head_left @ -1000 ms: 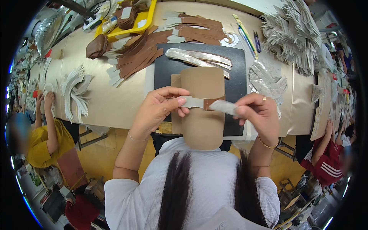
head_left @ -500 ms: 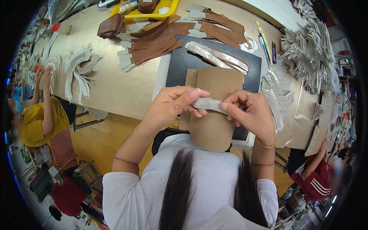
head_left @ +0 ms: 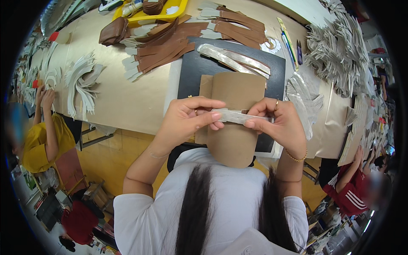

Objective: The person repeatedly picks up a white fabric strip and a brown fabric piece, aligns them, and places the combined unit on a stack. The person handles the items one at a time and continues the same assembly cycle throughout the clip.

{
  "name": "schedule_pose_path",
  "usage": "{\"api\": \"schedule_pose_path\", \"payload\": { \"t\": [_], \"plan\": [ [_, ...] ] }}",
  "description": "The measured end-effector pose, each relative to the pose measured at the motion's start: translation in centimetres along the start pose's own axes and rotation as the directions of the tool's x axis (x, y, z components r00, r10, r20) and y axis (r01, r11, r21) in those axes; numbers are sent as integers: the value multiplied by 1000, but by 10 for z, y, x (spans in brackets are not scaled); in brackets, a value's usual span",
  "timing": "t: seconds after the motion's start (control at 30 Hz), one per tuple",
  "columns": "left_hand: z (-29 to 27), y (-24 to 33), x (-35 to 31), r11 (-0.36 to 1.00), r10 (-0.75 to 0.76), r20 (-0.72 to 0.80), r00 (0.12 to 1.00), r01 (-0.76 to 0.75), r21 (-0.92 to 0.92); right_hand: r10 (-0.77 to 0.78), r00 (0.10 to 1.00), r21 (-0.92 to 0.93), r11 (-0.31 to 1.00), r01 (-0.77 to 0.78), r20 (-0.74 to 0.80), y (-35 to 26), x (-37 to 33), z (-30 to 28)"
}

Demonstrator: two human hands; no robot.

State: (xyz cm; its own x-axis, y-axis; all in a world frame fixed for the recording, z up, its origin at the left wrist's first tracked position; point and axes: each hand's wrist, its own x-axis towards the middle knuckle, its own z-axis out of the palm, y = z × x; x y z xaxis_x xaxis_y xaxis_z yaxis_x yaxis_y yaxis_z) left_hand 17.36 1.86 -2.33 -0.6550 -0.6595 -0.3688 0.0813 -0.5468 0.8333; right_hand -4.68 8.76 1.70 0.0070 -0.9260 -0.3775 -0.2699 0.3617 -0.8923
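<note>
Right now, the pale strip point(head_left: 233, 116) spans the gap between the left hand point(head_left: 191, 114) and the right hand point(head_left: 281, 121), both pinching it over the tan curved form point(head_left: 233, 142) beneath them, and if either pinch slackens, it could skew or crease.

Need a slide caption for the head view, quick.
Left hand and right hand pinch a pale grey strip over a curved tan form, brown strips lying beyond.
</note>
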Motion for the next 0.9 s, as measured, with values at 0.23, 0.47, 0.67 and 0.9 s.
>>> {"api": "schedule_pose_path", "payload": {
  "t": [0.23, 0.47, 0.67, 0.9],
  "plan": [
    [-7, -11, 4, 1000, 6, 1, 1000, -6, -18, 59, 998, -23, 998, -59, -16, 4, -2, -5],
    [-6, -15, 8, 997, 34, 2, 999, -34, -77, 26, 998, -109, 994, -33, -65, 7, 1, -2],
    [-6, -21, 10, 993, 29, -31, 999, -33, -116, 46, 994, -176, 982, -63, -101, 2, 1, -1],
    [-10, -25, 13, 989, 5, -2, 1000, -5, -147, 11, 981, -179, 983, -46, -193, 15, -1, 3]
  ]
}}
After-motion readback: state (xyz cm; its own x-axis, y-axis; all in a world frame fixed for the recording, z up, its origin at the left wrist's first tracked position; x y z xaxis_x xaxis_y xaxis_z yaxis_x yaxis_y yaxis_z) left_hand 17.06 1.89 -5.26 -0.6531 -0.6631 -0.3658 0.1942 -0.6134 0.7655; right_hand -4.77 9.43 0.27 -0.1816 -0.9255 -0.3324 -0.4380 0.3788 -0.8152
